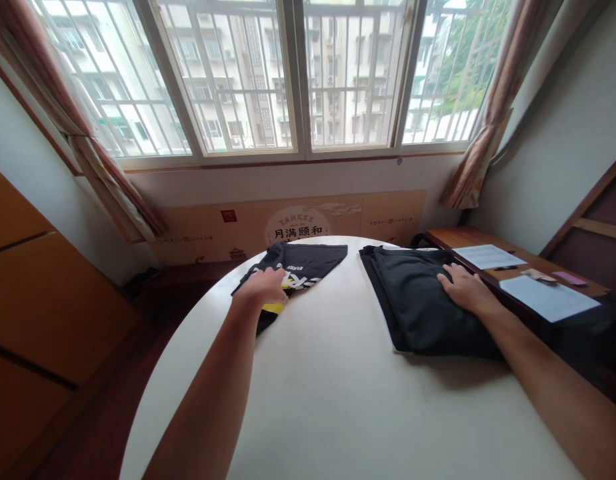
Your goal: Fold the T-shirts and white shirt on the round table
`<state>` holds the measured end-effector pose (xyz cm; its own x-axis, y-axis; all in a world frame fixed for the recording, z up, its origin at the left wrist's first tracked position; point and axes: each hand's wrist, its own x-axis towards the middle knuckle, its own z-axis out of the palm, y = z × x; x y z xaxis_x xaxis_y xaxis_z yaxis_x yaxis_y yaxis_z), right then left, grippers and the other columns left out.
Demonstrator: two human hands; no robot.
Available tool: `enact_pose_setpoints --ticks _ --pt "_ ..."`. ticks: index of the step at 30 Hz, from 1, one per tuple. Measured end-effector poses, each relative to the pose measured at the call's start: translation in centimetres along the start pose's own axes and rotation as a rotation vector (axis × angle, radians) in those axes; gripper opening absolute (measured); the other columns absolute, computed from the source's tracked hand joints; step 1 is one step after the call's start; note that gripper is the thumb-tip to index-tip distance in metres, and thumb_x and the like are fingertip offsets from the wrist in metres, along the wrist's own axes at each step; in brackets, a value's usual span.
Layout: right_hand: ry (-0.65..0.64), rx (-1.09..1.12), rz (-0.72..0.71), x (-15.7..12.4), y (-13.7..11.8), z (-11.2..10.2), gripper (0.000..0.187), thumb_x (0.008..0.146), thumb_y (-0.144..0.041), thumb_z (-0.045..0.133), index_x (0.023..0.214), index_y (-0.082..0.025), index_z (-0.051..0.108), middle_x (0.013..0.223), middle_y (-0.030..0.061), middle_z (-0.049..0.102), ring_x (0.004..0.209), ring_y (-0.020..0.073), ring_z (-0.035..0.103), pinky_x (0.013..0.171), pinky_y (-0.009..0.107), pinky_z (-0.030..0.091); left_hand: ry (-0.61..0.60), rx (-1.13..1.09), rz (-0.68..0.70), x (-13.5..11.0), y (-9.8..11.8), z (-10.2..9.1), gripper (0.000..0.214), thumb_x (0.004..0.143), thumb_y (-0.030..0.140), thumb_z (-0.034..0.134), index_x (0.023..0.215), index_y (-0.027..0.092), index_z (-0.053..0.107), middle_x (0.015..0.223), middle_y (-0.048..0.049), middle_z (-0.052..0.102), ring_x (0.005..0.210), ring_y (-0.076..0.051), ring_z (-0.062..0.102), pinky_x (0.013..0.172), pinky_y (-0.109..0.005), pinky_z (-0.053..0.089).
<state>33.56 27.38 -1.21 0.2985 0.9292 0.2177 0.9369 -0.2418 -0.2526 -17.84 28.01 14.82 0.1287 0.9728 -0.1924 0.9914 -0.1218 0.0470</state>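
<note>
A black T-shirt (pixel 321 259) with white lettering and a yellow patch lies partly bunched on the far left of the round white table (pixel 318 373). My left hand (pixel 264 288) is closed on its left part, and the fingertips are mostly hidden behind the hand. On the right, a folded stack of black clothes (pixel 413 300) rests on the tabletop, its lower right edge close to my right forearm. My right hand (pixel 462 287) lies on the top right of this stack with its fingers stretched out and apart.
Right of the table stands a wooden desk (pixel 441 238) with paper sheets (pixel 491 256), a pen and a pink item (pixel 569 278). A printed cardboard panel (pixel 388 203) is beneath the barred window. An orange-brown cabinet (pixel 48 293) stands at the left.
</note>
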Motion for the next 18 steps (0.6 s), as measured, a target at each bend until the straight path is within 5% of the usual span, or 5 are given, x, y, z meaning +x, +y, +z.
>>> enact_pose_setpoints --ticks 4,9,13,18 --pt "0.027 0.017 -0.012 -0.3 -0.3 -0.2 0.067 0.106 -0.047 0.029 0.153 -0.007 0.053 0.166 0.0245 0.044 0.158 0.0368 0.036 0.127 0.067 0.027 0.034 -0.065 -0.057 1.8 -3.3 1.4 0.056 0.080 0.024 0.073 0.135 0.020 0.065 0.142 -0.0142 0.067 0.121 -0.032 0.064 0.097 -0.032 0.048" --pt "0.088 0.052 -0.039 -0.6 -0.5 -0.6 0.061 0.103 -0.046 0.035 0.145 -0.009 0.061 0.159 0.0266 0.053 0.152 0.0423 0.044 0.120 0.075 0.032 0.165 -0.190 -0.030 2.7 -4.9 1.6 0.020 0.091 0.021 0.055 0.100 0.016 0.071 0.107 -0.0119 0.076 0.093 -0.026 0.068 0.078 -0.031 0.047" --pt "0.193 0.089 -0.135 -1.1 -2.0 -1.6 0.062 0.101 -0.043 0.041 0.154 -0.011 0.052 0.157 0.0239 0.056 0.150 0.0404 0.048 0.121 0.071 0.034 0.248 -0.320 0.057 2.4 -4.0 0.3 0.019 0.092 0.028 0.053 0.091 0.018 0.069 0.091 -0.0069 0.074 0.079 -0.021 0.066 0.067 -0.028 0.045" --pt "0.431 0.353 -0.547 -4.3 -8.1 -3.7 0.047 0.103 -0.044 0.050 0.138 -0.015 0.064 0.139 0.0213 0.069 0.136 0.0385 0.060 0.117 0.060 0.044 0.150 -0.832 0.335 -1.7 -0.7 -3.0 0.029 0.085 0.044 0.066 0.095 0.017 0.071 0.079 -0.0040 0.072 0.065 -0.018 0.064 0.056 -0.025 0.045"
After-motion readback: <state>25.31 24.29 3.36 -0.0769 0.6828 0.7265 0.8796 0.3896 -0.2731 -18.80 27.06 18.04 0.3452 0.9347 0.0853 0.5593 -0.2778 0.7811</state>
